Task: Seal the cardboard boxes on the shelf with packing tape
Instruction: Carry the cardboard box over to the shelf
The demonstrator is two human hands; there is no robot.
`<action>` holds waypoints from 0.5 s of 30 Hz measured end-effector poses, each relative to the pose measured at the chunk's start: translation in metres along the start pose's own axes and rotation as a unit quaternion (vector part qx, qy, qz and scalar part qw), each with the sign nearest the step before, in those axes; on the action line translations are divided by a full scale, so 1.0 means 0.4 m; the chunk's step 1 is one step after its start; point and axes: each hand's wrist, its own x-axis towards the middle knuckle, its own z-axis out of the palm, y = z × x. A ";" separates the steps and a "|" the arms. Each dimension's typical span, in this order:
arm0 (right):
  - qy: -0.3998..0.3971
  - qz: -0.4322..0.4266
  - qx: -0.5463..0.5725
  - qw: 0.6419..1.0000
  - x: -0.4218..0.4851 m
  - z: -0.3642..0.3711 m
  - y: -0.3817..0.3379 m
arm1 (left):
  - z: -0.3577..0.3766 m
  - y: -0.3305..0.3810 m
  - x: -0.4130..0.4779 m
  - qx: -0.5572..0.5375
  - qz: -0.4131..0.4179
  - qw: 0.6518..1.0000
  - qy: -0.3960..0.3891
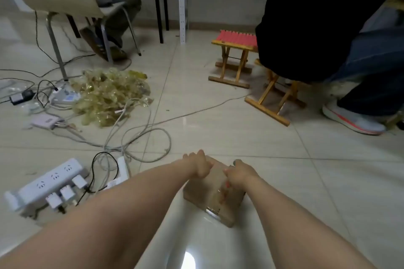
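Observation:
A small brown cardboard box (197, 192) lies on the tiled floor in front of me, with a shiny strip of clear tape running over its top toward the near corner. My left hand (200, 165) has its fingers curled over the box's far left edge. My right hand (239, 174) sits on the right part of the top, fingers curled around something with red on it; what it is cannot be made out. Both forearms reach in from the bottom of the view.
A white power strip (46, 183) with plugs and tangled cables lies to the left, beyond it a heap of crumpled yellowish tape (109, 96). Two wooden folding stools (234, 57) stand at the back right, a person seated on one, their shoe (352, 118) close by. A chair stands back left.

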 end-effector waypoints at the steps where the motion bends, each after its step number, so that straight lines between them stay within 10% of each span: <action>1: -0.003 0.003 0.011 1.000 0.025 0.023 0.016 | 0.017 -0.001 0.011 -0.007 -0.008 1.000 -0.007; 15: -0.069 0.086 0.235 0.966 0.090 0.162 0.102 | 0.158 -0.031 0.113 -0.122 -0.130 0.981 -0.071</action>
